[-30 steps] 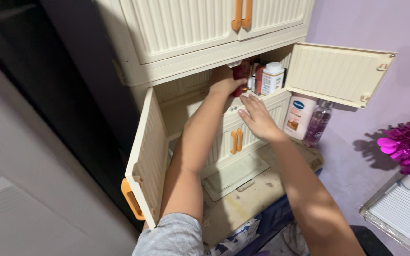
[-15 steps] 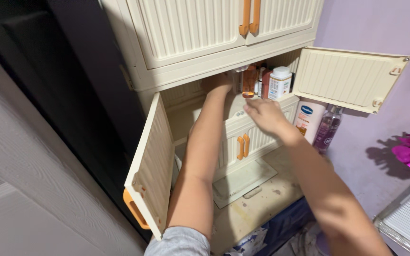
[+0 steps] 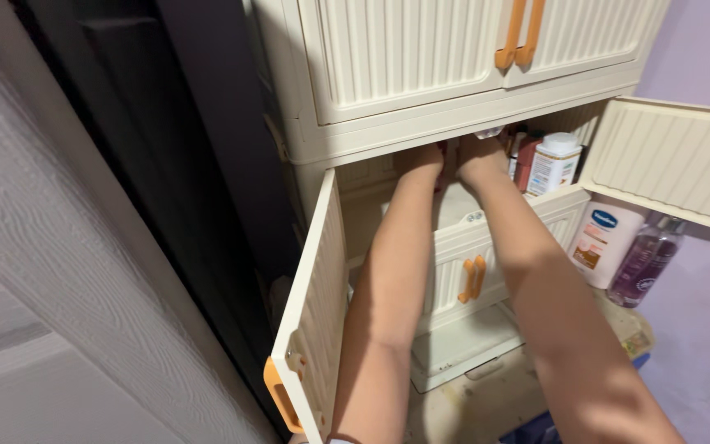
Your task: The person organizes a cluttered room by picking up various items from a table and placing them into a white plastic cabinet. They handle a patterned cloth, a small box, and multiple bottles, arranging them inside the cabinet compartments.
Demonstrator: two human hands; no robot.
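Bottles (image 3: 549, 163) crowd the open cream cabinet (image 3: 421, 123) shelf; left hand (image 3: 422, 158) and right hand (image 3: 480, 154) reach deep inside, fingers hidden, grip cannot be told.

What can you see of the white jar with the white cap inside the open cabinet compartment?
The white jar stands upright at the front right of the open compartment, near its edge. It looks like plastic: a squat round body, a wide white screw cap, closed, and a printed label with orange on the front. A red-brown container stands close on its left; whether they touch is unclear. The right hand reaches in further left and does not touch it.
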